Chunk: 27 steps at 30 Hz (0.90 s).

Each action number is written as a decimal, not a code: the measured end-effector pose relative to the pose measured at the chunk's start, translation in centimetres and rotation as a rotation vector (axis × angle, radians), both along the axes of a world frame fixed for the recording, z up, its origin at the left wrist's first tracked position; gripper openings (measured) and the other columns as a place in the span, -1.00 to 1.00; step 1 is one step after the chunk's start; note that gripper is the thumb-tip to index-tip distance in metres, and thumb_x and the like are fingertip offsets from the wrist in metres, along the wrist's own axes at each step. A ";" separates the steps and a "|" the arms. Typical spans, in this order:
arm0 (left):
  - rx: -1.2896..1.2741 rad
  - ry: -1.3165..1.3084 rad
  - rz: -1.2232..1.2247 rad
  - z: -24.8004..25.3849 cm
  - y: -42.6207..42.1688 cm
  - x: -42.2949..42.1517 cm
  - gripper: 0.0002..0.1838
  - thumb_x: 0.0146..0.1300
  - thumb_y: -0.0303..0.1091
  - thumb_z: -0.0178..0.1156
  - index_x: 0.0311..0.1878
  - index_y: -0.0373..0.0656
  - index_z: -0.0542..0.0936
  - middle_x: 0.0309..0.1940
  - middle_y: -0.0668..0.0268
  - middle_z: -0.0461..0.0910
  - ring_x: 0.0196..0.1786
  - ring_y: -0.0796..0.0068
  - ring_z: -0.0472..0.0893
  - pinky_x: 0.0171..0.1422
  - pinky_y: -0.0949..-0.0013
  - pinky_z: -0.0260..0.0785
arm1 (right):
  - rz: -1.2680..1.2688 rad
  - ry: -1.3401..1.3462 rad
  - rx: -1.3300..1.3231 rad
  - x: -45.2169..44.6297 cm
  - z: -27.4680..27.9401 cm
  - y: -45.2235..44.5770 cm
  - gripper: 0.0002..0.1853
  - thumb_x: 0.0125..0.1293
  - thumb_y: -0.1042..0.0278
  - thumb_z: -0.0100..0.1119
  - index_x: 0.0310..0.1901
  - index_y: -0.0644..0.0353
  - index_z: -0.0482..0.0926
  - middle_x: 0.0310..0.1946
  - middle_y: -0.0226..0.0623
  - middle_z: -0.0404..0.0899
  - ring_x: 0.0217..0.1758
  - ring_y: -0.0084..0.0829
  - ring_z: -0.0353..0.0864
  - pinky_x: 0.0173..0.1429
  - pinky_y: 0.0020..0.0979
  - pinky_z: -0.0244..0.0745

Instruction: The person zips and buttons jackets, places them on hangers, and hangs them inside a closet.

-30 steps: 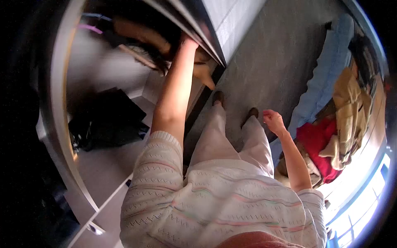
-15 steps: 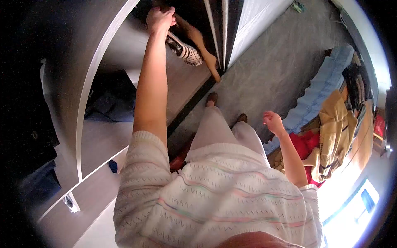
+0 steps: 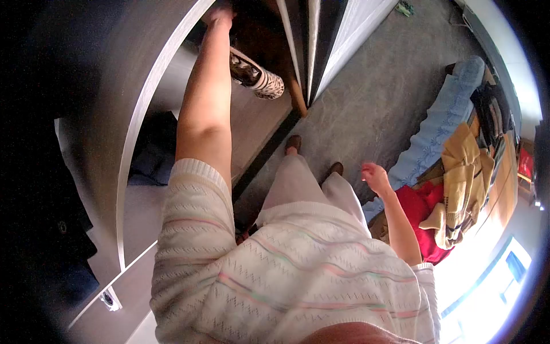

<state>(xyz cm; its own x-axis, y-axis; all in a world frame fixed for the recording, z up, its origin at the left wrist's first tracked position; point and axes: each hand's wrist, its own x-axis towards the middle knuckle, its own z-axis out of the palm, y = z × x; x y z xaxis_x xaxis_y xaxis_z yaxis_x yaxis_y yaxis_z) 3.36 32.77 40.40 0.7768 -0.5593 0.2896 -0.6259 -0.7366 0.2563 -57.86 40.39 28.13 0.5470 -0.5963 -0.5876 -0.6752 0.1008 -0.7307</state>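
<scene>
My left hand [image 3: 220,15] reaches far up into a dark wardrobe at the top left. Its fingers look curled, but shadow hides what they hold. Below and right of it is a leopard-print item [image 3: 266,83] with a striped edge, lying over the wardrobe floor. Close by, a brown length of something [image 3: 296,96] extends down to the wardrobe's front edge; I cannot make out what it is. My right hand [image 3: 375,176] hangs in the air over the floor, fingers loosely curled in with nothing visible in them, left of the bed's blue cover.
Sliding door panels [image 3: 312,51] stand right of the wardrobe opening. A blue frilled cover [image 3: 438,123] edges the surface on the right, where a tan garment [image 3: 458,172] and red cloth [image 3: 421,215] lie heaped. Dark folded fabric [image 3: 152,152] sits inside a compartment.
My left hand has moved farther up into the shadow. The brown length now shows less beside the leopard-print item. My right hand has dropped slightly.
</scene>
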 end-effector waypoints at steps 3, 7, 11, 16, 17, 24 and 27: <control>-0.130 0.174 -0.087 -0.7 -1.6 0.5 -0.47 0.27 -0.22 -0.01 0.28 -0.09 0.16 0.23 0.19 0.16 0.20 0.33 0.16 0.09 0.18 0.09 | -0.046 0.043 0.057 -0.1 -0.2 1.0 -0.71 0.10 0.46 0.01 -0.12 0.33 0.50 -0.44 -0.28 0.59 -0.40 -0.52 0.55 -0.30 -0.47 0.45; -0.490 0.610 -0.168 -1.9 -3.7 1.8 -0.49 0.27 -0.25 -0.01 0.26 -0.09 0.17 0.21 0.19 0.20 0.16 0.32 0.23 0.02 0.18 0.18 | -0.037 0.091 0.041 -0.5 -0.1 1.4 -0.71 0.10 0.46 0.01 -0.12 0.33 0.51 -0.42 -0.26 0.60 -0.40 -0.52 0.56 -0.29 -0.47 0.47; -0.709 0.941 -0.224 -2.4 -4.8 2.8 -0.51 0.27 -0.28 0.00 0.25 -0.10 0.18 0.18 0.18 0.23 0.12 0.30 0.30 -0.06 0.17 0.28 | -0.099 0.079 0.080 -1.5 -1.1 2.0 -0.71 0.10 0.47 0.01 -0.13 0.35 0.51 -0.41 -0.24 0.60 -0.40 -0.52 0.56 -0.29 -0.47 0.47; -0.791 1.119 -0.260 -3.0 -4.6 2.4 -0.54 0.27 -0.32 0.00 0.23 -0.10 0.20 0.15 0.18 0.28 0.06 0.29 0.38 -0.15 0.16 0.39 | -0.102 0.066 0.074 -2.2 -1.0 1.6 -0.74 0.11 0.48 -0.02 -0.16 0.38 0.50 -0.45 -0.23 0.58 -0.43 -0.49 0.57 -0.31 -0.47 0.48; -0.796 1.142 -0.261 -3.4 -4.1 2.3 -0.54 0.27 -0.33 0.00 0.23 -0.10 0.20 0.15 0.18 0.29 0.05 0.29 0.39 -0.17 0.16 0.41 | -0.096 0.046 0.070 -2.1 -1.2 1.7 -0.74 0.11 0.48 -0.02 -0.17 0.38 0.50 -0.46 -0.24 0.58 -0.43 -0.47 0.58 -0.30 -0.47 0.48; -0.542 1.082 -0.158 -8.5 0.9 1.7 -0.59 0.28 -0.35 -0.02 0.19 -0.12 0.25 0.11 0.20 0.35 -0.03 0.27 0.50 -0.26 0.17 0.56 | 0.206 0.019 -0.128 -0.6 -1.5 -0.4 -0.75 0.09 0.49 -0.02 -0.18 0.39 0.50 -0.49 -0.23 0.57 -0.44 -0.44 0.59 -0.31 -0.48 0.47; 0.067 0.684 -0.143 -6.2 2.7 -4.0 -0.65 0.15 -0.36 0.05 0.03 -0.18 0.44 0.02 0.16 0.46 -0.05 0.25 0.51 -0.19 0.26 0.51 | 0.243 0.060 -0.100 0.4 -2.4 -1.6 -0.76 0.06 0.47 0.02 -0.20 0.32 0.51 -0.46 -0.16 0.58 -0.41 -0.35 0.60 -0.31 -0.36 0.47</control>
